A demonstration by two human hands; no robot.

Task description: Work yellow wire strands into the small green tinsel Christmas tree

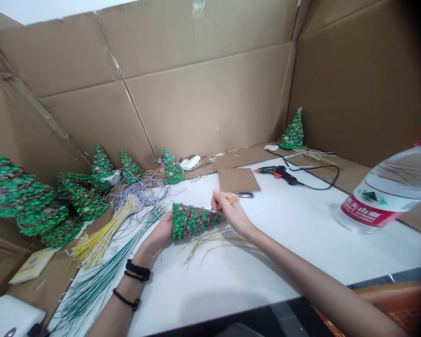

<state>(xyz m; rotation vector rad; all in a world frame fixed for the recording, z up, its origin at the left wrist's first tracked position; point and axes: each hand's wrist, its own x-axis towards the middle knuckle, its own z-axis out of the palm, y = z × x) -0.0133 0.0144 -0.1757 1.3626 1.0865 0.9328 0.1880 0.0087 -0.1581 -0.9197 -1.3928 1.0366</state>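
Observation:
A small green tinsel Christmas tree point(194, 220) with a red garland lies on its side above the white table, its tip pointing right. My left hand point(164, 228) is closed at the tree's wide base; its fingers are mostly hidden behind the tree. By the narrow tip, my right hand point(229, 210) is closed in a pinch around a short tan stick point(233, 200). I cannot make out the stick's working end. Loose yellowish strands point(210, 241) lie on the table just below the tree.
Bundles of yellow wires point(105, 236) and green wires point(108, 267) lie at left, beside tangled silver wire point(140, 192). More trees point(38, 206) line the left and back. A cardboard square point(238, 180), glue gun point(279, 174) and water bottle point(382, 192) stand farther right. Cardboard walls point(210, 93) enclose the table.

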